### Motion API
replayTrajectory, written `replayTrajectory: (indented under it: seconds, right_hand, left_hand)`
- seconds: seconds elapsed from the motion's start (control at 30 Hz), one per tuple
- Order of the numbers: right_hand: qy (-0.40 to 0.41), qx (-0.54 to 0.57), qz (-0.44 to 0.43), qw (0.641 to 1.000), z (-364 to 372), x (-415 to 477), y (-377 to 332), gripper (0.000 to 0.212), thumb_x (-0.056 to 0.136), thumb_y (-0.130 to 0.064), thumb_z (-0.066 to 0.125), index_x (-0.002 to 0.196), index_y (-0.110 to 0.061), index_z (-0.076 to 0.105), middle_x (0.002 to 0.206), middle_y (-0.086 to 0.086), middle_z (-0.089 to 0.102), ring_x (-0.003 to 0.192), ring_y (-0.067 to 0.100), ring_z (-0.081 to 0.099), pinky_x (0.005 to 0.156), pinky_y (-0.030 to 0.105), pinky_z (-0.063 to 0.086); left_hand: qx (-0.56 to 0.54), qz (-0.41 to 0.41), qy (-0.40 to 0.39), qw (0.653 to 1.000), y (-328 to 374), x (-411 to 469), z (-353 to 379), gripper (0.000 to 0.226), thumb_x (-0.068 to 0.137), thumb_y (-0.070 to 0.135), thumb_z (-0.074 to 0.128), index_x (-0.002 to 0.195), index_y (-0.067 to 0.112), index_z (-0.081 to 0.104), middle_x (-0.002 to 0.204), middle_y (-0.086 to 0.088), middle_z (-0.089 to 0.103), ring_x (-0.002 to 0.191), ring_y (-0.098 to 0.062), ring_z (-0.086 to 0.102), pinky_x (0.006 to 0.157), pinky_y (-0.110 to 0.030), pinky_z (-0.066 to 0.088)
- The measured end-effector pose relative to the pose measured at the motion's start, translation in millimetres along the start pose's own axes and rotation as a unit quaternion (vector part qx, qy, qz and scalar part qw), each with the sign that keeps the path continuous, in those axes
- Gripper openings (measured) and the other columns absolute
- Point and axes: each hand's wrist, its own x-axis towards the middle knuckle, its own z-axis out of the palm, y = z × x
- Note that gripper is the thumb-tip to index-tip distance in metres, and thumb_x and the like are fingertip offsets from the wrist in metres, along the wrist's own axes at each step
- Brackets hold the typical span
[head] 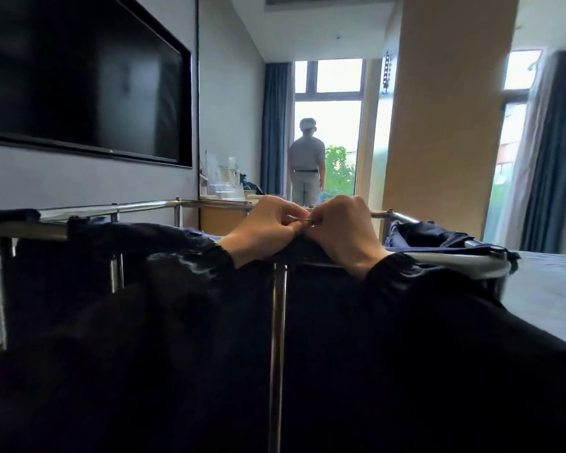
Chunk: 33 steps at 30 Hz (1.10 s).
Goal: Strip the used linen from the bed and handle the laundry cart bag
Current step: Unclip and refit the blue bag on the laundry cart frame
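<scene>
Pretty sure I'm on the bag part now: the navy laundry bag point(62, 282) hangs slack right under my fingers point(290, 220) on the chrome cart frame point(111, 209). My left hand point(265, 225) and right hand point(343, 232) both pinch a small metal ring point(304, 220) at its top edge, fingertips tight together. The bed point(543, 289), off right and beyond, looks flat and pale; can't tell if it's fully stripped.

We see a dark navy laundry bag point(324, 322) on a shiny silver cart frame point(276, 322), and black sleeves point(438, 305). The curtains point(275, 125) are blue, the pillar point(445, 109) tan, the television screen point(79, 70) black.
</scene>
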Motion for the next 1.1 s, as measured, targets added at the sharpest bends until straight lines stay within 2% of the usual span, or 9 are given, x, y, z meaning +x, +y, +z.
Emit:
replayTrajectory:
  seconds: [0.17,0.3,0.43,0.63,0.7,0.77,0.83,0.93,1.1]
  right_hand:
    - [0.035,0.024,-0.009,0.999,-8.8,-7.4,0.6,0.014,0.082,-0.024,0.069,0.080,-0.014,0.078,0.072,0.009,0.072,0.070,0.021,0.062,0.068,0.028,0.040]
    - [0.058,0.074,-0.018,0.995,-12.7,-9.6,0.5,0.014,0.080,-0.025,0.074,0.084,-0.013,0.079,0.073,0.007,0.074,0.064,0.013,0.059,0.065,0.019,0.037]
    - [0.095,0.055,-0.043,0.993,-10.5,-12.0,0.1,0.014,0.078,-0.024,0.075,0.082,-0.011,0.079,0.073,0.006,0.074,0.067,0.016,0.066,0.065,0.013,0.034]
    - [0.182,0.129,-0.034,0.974,-11.3,-20.8,0.6,0.012,0.071,-0.014,0.081,0.080,-0.007,0.078,0.068,0.003,0.072,0.056,0.009,0.061,0.063,0.003,0.039]
    - [0.191,0.150,-0.026,0.970,-13.8,-22.1,0.5,0.014,0.073,-0.017,0.080,0.082,-0.007,0.078,0.071,0.003,0.073,0.059,0.010,0.064,0.068,0.011,0.046]
    - [0.199,0.154,-0.024,0.968,-14.4,-22.2,1.3,0.012,0.075,-0.017,0.079,0.083,-0.007,0.078,0.073,0.002,0.074,0.061,0.010,0.066,0.071,0.021,0.052]
    - [0.195,0.165,-0.023,0.967,-12.8,-22.5,2.7,0.012,0.076,-0.016,0.079,0.084,-0.008,0.078,0.074,0.002,0.074,0.062,0.009,0.066,0.073,0.021,0.054]
    - [0.192,0.172,-0.029,0.966,-11.0,-23.0,5.3,0.012,0.075,-0.014,0.080,0.085,-0.008,0.077,0.074,0.000,0.073,0.061,0.007,0.064,0.068,0.005,0.047]
    - [0.208,0.191,-0.034,0.959,-13.1,-22.8,3.6,0.009,0.075,-0.012,0.079,0.084,-0.007,0.077,0.072,0.001,0.072,0.062,0.009,0.065,0.067,0.014,0.052]
  left_hand:
    - [-0.045,0.021,-0.031,0.998,1.8,-6.5,-4.6,0.022,0.085,0.019,0.070,0.106,0.012,0.072,0.096,-0.001,0.074,0.092,-0.010,0.069,0.086,-0.027,0.055]
    - [0.093,0.063,-0.071,0.991,-4.1,-10.3,-9.2,0.043,0.082,0.034,0.073,0.122,0.022,0.062,0.107,0.007,0.069,0.099,-0.003,0.064,0.093,-0.028,0.050]
    - [0.174,0.030,-0.077,0.981,-1.8,-10.4,-0.2,0.039,0.074,0.056,0.072,0.106,0.036,0.066,0.092,0.022,0.069,0.089,0.005,0.063,0.090,-0.032,0.050]
    - [0.079,-0.013,-0.174,0.981,11.7,1.2,-6.8,0.028,0.085,0.041,0.064,0.107,0.024,0.068,0.099,0.008,0.070,0.092,-0.002,0.064,0.085,-0.026,0.047]
    - [0.029,-0.051,-0.188,0.980,12.6,5.1,-20.2,0.038,0.089,0.039,0.052,0.113,0.014,0.068,0.112,-0.005,0.069,0.107,-0.021,0.062,0.094,-0.035,0.046]
    - [0.085,-0.055,-0.165,0.981,6.4,8.8,-31.0,0.035,0.096,0.032,0.049,0.117,0.011,0.067,0.117,-0.008,0.066,0.111,-0.027,0.058,0.099,-0.038,0.043]
    - [0.181,-0.046,-0.154,0.970,-2.6,8.8,-33.4,0.032,0.097,0.034,0.051,0.120,0.017,0.067,0.117,-0.002,0.065,0.107,-0.017,0.058,0.095,-0.033,0.043]
    - [0.172,-0.019,-0.159,0.972,-7.6,4.3,-25.1,0.039,0.092,0.047,0.056,0.113,0.017,0.070,0.103,-0.002,0.068,0.090,-0.008,0.058,0.077,-0.023,0.042]
    - [0.129,0.043,-0.082,0.987,-14.6,-0.8,-15.1,0.037,0.084,0.045,0.066,0.093,0.010,0.076,0.077,-0.009,0.069,0.066,-0.011,0.058,0.061,-0.022,0.042]
